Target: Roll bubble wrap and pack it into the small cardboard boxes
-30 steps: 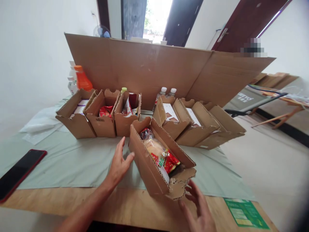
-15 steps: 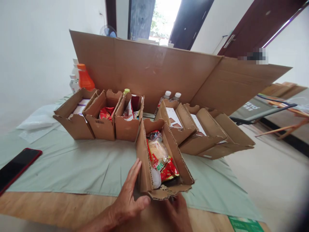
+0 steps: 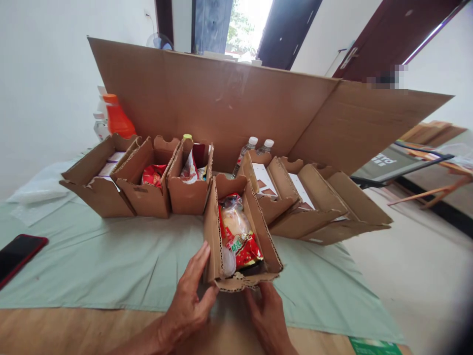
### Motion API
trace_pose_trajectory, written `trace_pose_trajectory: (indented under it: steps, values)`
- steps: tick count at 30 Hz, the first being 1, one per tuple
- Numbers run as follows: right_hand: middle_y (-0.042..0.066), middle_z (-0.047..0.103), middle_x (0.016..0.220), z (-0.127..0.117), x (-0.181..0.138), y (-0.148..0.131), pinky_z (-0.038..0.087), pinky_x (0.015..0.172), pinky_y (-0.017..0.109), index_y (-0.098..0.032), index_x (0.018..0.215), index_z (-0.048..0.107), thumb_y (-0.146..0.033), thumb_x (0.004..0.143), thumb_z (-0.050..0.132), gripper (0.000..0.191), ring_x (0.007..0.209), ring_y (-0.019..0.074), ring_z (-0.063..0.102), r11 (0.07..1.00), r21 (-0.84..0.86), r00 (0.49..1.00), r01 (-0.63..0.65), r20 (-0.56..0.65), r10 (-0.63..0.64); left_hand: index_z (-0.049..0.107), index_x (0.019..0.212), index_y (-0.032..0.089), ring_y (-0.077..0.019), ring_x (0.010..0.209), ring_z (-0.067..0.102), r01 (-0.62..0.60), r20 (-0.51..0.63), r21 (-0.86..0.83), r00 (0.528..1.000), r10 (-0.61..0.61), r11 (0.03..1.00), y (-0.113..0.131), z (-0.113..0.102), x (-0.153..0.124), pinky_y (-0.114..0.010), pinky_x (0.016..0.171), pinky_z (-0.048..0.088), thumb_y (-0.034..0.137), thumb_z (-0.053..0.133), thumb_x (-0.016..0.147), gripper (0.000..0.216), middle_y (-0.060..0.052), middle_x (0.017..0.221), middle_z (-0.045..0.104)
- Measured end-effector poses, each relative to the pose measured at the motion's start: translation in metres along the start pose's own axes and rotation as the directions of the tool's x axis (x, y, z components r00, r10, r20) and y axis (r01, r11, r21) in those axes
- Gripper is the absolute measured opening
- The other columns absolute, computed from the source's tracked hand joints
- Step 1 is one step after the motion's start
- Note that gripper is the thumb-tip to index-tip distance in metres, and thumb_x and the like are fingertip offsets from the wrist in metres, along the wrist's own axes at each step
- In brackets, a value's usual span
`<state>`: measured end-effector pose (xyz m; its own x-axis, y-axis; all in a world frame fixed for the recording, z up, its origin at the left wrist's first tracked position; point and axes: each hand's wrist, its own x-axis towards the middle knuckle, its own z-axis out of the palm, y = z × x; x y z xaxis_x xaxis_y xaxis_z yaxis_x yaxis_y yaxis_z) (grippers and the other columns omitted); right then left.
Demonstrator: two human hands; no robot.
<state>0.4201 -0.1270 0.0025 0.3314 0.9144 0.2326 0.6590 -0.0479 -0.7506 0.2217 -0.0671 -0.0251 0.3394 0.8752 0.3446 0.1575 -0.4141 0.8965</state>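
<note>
An open cardboard box (image 3: pixel 271 246) stands in front of me, its far end between the two groups of boxes. In it lie a red-and-clear food packet (image 3: pixel 242 241) and a round translucent plastic piece (image 3: pixel 228 261). My left hand (image 3: pixel 190 291) grips the near left corner, fingers along the side wall and thumb at the front. My right hand (image 3: pixel 268 313) has its fingers at the front wall, just under the ragged rim; its fingertips are partly hidden there.
Boxes with packets (image 3: pixel 154 173) stand left; tilted boxes with white cartons (image 3: pixel 264 180) lean right. Behind are a cardboard panel (image 3: pixel 221 98), an orange bottle (image 3: pixel 118 118) and clear bottles (image 3: pixel 247 148). A phone (image 3: pixel 20 256) lies left on the green cloth (image 3: pixel 140 271).
The box has moved a little away from me, deeper between the two groups. My right hand has come further into view at its front. The view has shifted slightly.
</note>
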Motion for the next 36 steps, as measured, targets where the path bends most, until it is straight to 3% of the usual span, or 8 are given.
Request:
trace_pose_trajectory:
  steps: [5,10,14,20,27,30,33,36]
  values:
    - [0.008,0.075,0.085,0.016,0.032,0.007,0.057,0.068,0.033,-0.019,0.097,0.07,-0.046,0.093,0.056,0.03,0.074,0.0232,0.07,1.0,0.0,1.0,0.01,-0.008,-0.01,0.046,0.151,0.024,-0.0288,0.139,0.053,0.054,-0.047,0.026,0.998,-0.052,0.998,-0.016,-0.003,0.038,-0.046,0.114,0.046,0.027,0.06,0.09,0.063,-0.011,0.154,0.053]
    - [0.016,0.074,0.114,0.033,0.065,0.021,0.06,0.078,0.037,-0.015,0.125,0.065,-0.039,0.096,0.05,0.041,0.093,0.0243,0.073,0.999,0.025,0.997,0.041,-0.062,-0.04,0.064,0.129,0.016,-0.0227,0.09,0.069,0.181,-0.173,0.103,0.972,-0.161,0.978,-0.029,-0.016,0.095,-0.037,0.08,0.058,0.034,0.061,0.085,0.048,-0.011,0.112,0.071]
    - [0.014,0.074,0.119,0.041,0.053,0.033,0.057,0.094,0.046,-0.02,0.108,0.074,-0.034,0.092,0.054,0.029,0.108,0.0284,0.071,0.995,0.018,0.995,0.094,-0.037,-0.093,0.057,0.137,0.015,-0.0171,0.069,0.064,0.226,-0.209,0.085,0.956,-0.204,0.97,-0.028,-0.017,0.094,-0.031,0.069,0.054,0.034,0.063,0.084,0.056,-0.003,0.088,0.069]
    - [0.012,0.076,0.116,0.047,0.044,0.032,0.056,0.097,0.048,-0.022,0.1,0.076,-0.028,0.091,0.057,0.022,0.109,0.0285,0.071,0.99,0.008,0.99,0.141,-0.018,-0.141,0.056,0.136,0.013,-0.0177,0.069,0.069,0.267,-0.208,-0.009,0.942,-0.263,0.964,-0.037,0.008,0.117,-0.029,0.069,0.055,0.032,0.057,0.089,0.051,-0.001,0.077,0.071]
    - [0.007,0.076,0.103,-0.018,0.093,-0.005,0.058,0.081,0.032,-0.021,0.133,0.06,-0.032,0.099,0.051,0.038,0.084,0.0177,0.072,0.991,-0.009,0.968,0.136,-0.21,-0.135,0.052,0.138,0.011,-0.0204,0.081,0.072,0.244,-0.259,-0.078,0.931,-0.257,0.966,-0.043,0.02,0.13,-0.032,0.075,0.057,0.032,0.057,0.089,0.053,-0.007,0.087,0.075]
    - [0.003,0.077,0.094,-0.05,0.137,-0.025,0.054,0.075,0.031,-0.021,0.148,0.048,-0.03,0.096,0.052,0.052,0.077,0.0185,0.071,0.967,-0.245,0.978,0.064,-0.178,-0.11,0.045,0.142,0.013,-0.02,0.09,0.073,0.211,-0.273,-0.091,0.934,-0.229,0.973,-0.038,0.023,0.12,-0.033,0.083,0.057,0.029,0.057,0.087,0.058,-0.01,0.1,0.076]
    - [0.005,0.078,0.088,-0.063,0.167,-0.038,0.05,0.071,0.032,-0.022,0.128,0.066,-0.026,0.093,0.054,0.038,0.078,0.0238,0.072,0.859,-0.511,0.997,0.028,-0.042,-0.058,0.045,0.142,0.013,-0.0201,0.092,0.073,0.196,-0.283,-0.09,0.935,-0.213,0.977,-0.033,0.025,0.115,-0.033,0.085,0.056,0.027,0.056,0.086,0.059,-0.01,0.103,0.076]
    - [0.009,0.079,0.086,-0.064,0.173,-0.04,0.046,0.068,0.033,-0.022,0.106,0.075,-0.025,0.092,0.053,0.026,0.08,0.0278,0.072,0.821,-0.569,0.998,0.041,-0.015,-0.059,0.045,0.141,0.014,-0.0208,0.092,0.073,0.194,-0.271,-0.083,0.94,-0.21,0.977,-0.032,0.025,0.116,-0.032,0.079,0.056,0.023,0.057,0.084,0.059,-0.011,0.102,0.076]
